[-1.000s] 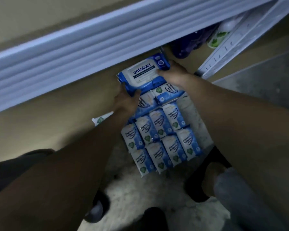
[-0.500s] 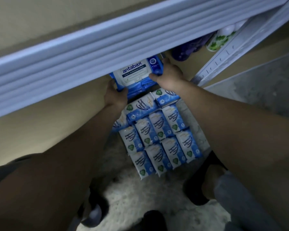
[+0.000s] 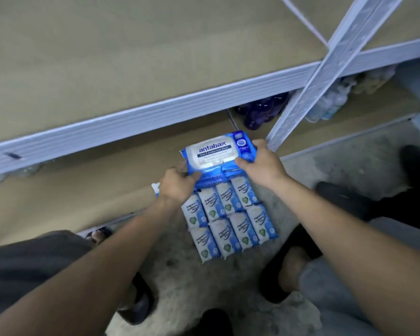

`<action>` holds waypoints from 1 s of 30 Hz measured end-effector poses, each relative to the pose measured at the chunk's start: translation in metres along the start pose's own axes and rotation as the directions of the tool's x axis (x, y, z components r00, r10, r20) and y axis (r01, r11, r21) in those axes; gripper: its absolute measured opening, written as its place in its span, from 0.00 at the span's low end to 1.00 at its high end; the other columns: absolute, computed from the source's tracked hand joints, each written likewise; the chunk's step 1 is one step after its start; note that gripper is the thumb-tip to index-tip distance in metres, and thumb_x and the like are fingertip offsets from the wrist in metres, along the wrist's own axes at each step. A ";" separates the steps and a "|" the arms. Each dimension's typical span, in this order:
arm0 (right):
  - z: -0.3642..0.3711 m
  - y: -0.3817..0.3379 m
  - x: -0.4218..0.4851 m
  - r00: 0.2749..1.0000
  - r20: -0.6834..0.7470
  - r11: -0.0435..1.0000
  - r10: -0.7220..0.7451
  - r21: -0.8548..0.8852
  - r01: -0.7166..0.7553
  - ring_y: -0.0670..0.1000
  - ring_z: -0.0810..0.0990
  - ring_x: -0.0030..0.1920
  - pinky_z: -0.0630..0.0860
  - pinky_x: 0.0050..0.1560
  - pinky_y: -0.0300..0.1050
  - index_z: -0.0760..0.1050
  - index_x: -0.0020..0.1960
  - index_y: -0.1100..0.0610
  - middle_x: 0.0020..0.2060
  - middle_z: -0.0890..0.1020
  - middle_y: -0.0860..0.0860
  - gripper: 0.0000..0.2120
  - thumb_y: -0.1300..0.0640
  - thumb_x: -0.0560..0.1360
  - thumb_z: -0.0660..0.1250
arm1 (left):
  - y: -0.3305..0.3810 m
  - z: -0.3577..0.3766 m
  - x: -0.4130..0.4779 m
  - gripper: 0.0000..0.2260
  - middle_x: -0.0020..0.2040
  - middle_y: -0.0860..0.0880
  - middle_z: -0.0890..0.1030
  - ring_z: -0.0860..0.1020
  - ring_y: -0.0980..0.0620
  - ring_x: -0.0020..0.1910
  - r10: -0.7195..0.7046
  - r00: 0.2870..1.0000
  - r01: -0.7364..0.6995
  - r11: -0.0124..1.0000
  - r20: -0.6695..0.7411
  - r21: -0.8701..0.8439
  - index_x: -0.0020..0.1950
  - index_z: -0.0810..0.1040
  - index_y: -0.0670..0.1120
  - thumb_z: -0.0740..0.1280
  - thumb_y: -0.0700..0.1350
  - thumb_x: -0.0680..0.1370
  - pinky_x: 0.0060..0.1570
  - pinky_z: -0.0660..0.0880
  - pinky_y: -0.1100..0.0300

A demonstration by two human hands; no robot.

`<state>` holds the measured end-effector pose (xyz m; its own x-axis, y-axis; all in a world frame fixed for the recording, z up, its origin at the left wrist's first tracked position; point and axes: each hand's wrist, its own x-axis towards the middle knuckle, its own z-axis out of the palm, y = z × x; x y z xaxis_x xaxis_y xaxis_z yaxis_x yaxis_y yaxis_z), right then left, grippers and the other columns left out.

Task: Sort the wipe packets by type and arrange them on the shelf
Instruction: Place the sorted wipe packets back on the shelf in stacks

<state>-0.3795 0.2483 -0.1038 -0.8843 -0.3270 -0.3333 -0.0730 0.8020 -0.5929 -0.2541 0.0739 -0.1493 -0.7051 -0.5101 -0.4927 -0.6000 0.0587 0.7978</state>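
A large blue antabax wipe pack (image 3: 217,152) with a white lid lies on top of at least one more pack of the same kind. My left hand (image 3: 177,184) grips the stack's near left corner and my right hand (image 3: 262,163) grips its right side. The stack hangs above the front edge of the lower shelf board (image 3: 87,190). Several small blue-and-white antibacterial wipe packets (image 3: 228,219) lie in two rows on the floor just below the stack. One more small packet (image 3: 155,186) peeks out left of my left wrist.
A white metal beam (image 3: 131,122) fronts the upper shelf and a slanted white upright (image 3: 313,88) stands at right. Purple bottles (image 3: 262,112) and pale ones (image 3: 330,103) sit deep on the lower shelf. Feet in dark sandals flank a pale furry mat (image 3: 194,280).
My view has swung up and the frame is brighter. The stack, pushed in under the upper beam half a second ago, now sits nearer to me, out from under the beam. Both hands keep their grip.
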 end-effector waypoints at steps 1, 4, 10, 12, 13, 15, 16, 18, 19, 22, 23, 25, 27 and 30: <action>-0.007 -0.002 -0.015 1.000 -0.002 1.000 0.003 0.011 -0.003 0.53 0.77 0.52 0.68 0.47 0.42 0.67 0.66 0.57 0.51 0.78 0.50 0.23 0.51 0.77 0.71 | 0.002 -0.002 -0.011 0.25 0.52 0.50 0.86 0.82 0.50 0.45 0.005 1.000 -0.005 1.000 0.005 -0.013 0.67 0.78 0.51 0.73 0.52 0.71 0.57 0.79 0.47; -0.027 -0.006 -0.055 1.000 -0.018 0.999 0.008 0.047 -0.007 0.51 0.76 0.51 0.69 0.47 0.43 0.69 0.65 0.56 0.50 0.77 0.49 0.21 0.51 0.77 0.71 | 0.015 -0.013 -0.050 0.32 0.52 0.54 0.86 0.84 0.53 0.48 0.019 0.999 -0.018 0.999 0.030 -0.035 0.72 0.75 0.49 0.75 0.54 0.69 0.56 0.80 0.49; -0.075 -0.026 -0.123 0.996 -0.076 0.996 -0.039 0.082 0.046 0.51 0.78 0.50 0.70 0.46 0.44 0.68 0.56 0.50 0.49 0.78 0.48 0.16 0.51 0.76 0.73 | 0.058 -0.039 -0.127 0.14 0.40 0.56 0.86 0.85 0.54 0.42 0.128 0.990 -0.129 0.991 0.055 0.023 0.58 0.82 0.57 0.75 0.53 0.72 0.50 0.82 0.49; -0.091 -0.035 -0.143 0.994 -0.096 0.992 -0.057 0.105 0.067 0.49 0.79 0.48 0.71 0.44 0.44 0.68 0.56 0.48 0.48 0.79 0.45 0.15 0.51 0.76 0.73 | 0.070 -0.047 -0.149 0.08 0.40 0.55 0.86 0.84 0.56 0.40 0.177 0.983 -0.178 0.984 0.055 0.017 0.53 0.83 0.58 0.74 0.51 0.74 0.48 0.82 0.51; -0.095 -0.037 -0.149 0.994 -0.093 0.991 -0.054 0.120 0.065 0.48 0.79 0.47 0.72 0.43 0.44 0.69 0.57 0.48 0.47 0.79 0.44 0.16 0.51 0.76 0.73 | 0.072 -0.049 -0.156 0.06 0.40 0.54 0.86 0.84 0.55 0.41 0.193 0.979 -0.194 0.981 0.066 0.010 0.49 0.82 0.61 0.74 0.51 0.74 0.48 0.82 0.50; -0.112 -0.050 -0.168 0.987 -0.135 0.984 -0.082 0.149 0.102 0.46 0.80 0.47 0.73 0.43 0.45 0.70 0.58 0.47 0.48 0.79 0.42 0.17 0.50 0.75 0.74 | 0.086 -0.061 -0.179 0.08 0.42 0.53 0.87 0.85 0.52 0.43 0.254 0.966 -0.255 0.967 0.054 0.003 0.44 0.80 0.65 0.74 0.51 0.74 0.49 0.82 0.46; -0.118 -0.056 -0.175 0.984 -0.149 0.979 -0.098 0.164 0.122 0.45 0.80 0.48 0.74 0.43 0.45 0.70 0.59 0.47 0.49 0.80 0.42 0.17 0.50 0.75 0.74 | 0.093 -0.068 -0.190 0.09 0.43 0.52 0.87 0.85 0.50 0.44 0.270 0.962 -0.270 0.963 0.048 -0.004 0.43 0.80 0.67 0.74 0.51 0.74 0.49 0.81 0.44; -0.129 -0.069 -0.185 0.978 -0.166 0.969 -0.129 0.189 0.160 0.40 0.80 0.46 0.73 0.39 0.39 0.71 0.60 0.48 0.48 0.80 0.40 0.18 0.51 0.75 0.74 | 0.104 -0.082 -0.205 0.09 0.43 0.51 0.87 0.85 0.47 0.44 0.318 0.947 -0.317 0.948 0.039 -0.043 0.43 0.80 0.69 0.74 0.52 0.72 0.48 0.81 0.42; -0.134 -0.075 -0.187 0.974 -0.171 0.963 -0.147 0.201 0.181 0.38 0.79 0.44 0.72 0.36 0.35 0.71 0.60 0.48 0.47 0.80 0.39 0.18 0.52 0.75 0.74 | 0.109 -0.089 -0.212 0.10 0.44 0.51 0.87 0.85 0.45 0.45 0.336 0.942 -0.333 0.940 0.030 -0.074 0.44 0.81 0.70 0.74 0.54 0.71 0.48 0.81 0.42; -0.143 -0.093 -0.190 0.962 -0.183 0.941 -0.202 0.235 0.242 0.36 0.79 0.44 0.71 0.36 0.33 0.72 0.61 0.48 0.48 0.81 0.38 0.18 0.52 0.75 0.74 | 0.122 -0.109 -0.223 0.19 0.44 0.51 0.87 0.85 0.46 0.46 0.377 0.926 -0.376 0.922 -0.003 -0.087 0.57 0.81 0.67 0.73 0.57 0.67 0.51 0.80 0.41; -0.144 -0.102 -0.189 0.959 -0.186 0.935 -0.214 0.244 0.256 0.38 0.80 0.45 0.72 0.39 0.36 0.73 0.61 0.49 0.49 0.81 0.39 0.19 0.51 0.74 0.75 | 0.126 -0.116 -0.227 0.22 0.43 0.52 0.87 0.85 0.46 0.46 0.389 0.921 -0.390 0.918 -0.024 -0.072 0.62 0.80 0.62 0.74 0.56 0.68 0.52 0.80 0.41; -0.141 -0.116 -0.184 0.956 -0.191 0.922 -0.224 0.277 0.271 0.43 0.82 0.49 0.78 0.49 0.45 0.73 0.62 0.48 0.51 0.83 0.42 0.19 0.51 0.73 0.75 | 0.135 -0.130 -0.232 0.25 0.45 0.52 0.87 0.85 0.48 0.47 0.412 0.906 -0.416 0.909 -0.097 -0.021 0.69 0.77 0.56 0.75 0.52 0.71 0.54 0.80 0.44; -0.134 -0.131 -0.177 0.950 -0.198 0.907 -0.242 0.302 0.294 0.46 0.83 0.51 0.79 0.57 0.54 0.73 0.61 0.47 0.52 0.84 0.43 0.19 0.51 0.73 0.75 | 0.140 -0.143 -0.228 0.27 0.47 0.54 0.87 0.85 0.54 0.47 0.416 0.892 -0.415 0.909 -0.179 0.042 0.72 0.75 0.54 0.76 0.50 0.73 0.56 0.79 0.49; -0.123 -0.154 -0.165 0.940 -0.188 0.904 -0.285 0.274 0.329 0.46 0.82 0.51 0.79 0.56 0.54 0.71 0.61 0.44 0.52 0.82 0.41 0.19 0.48 0.73 0.74 | 0.142 -0.163 -0.210 0.30 0.51 0.54 0.86 0.84 0.56 0.49 0.398 0.889 -0.399 0.916 -0.225 0.045 0.73 0.73 0.55 0.75 0.54 0.71 0.57 0.79 0.50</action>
<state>-0.2786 0.2399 0.1328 -0.8970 -0.4419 -0.0062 -0.2306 0.4800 -0.8464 -0.1295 0.0494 0.1241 -0.7810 -0.6232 -0.0421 -0.2853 0.2960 0.9116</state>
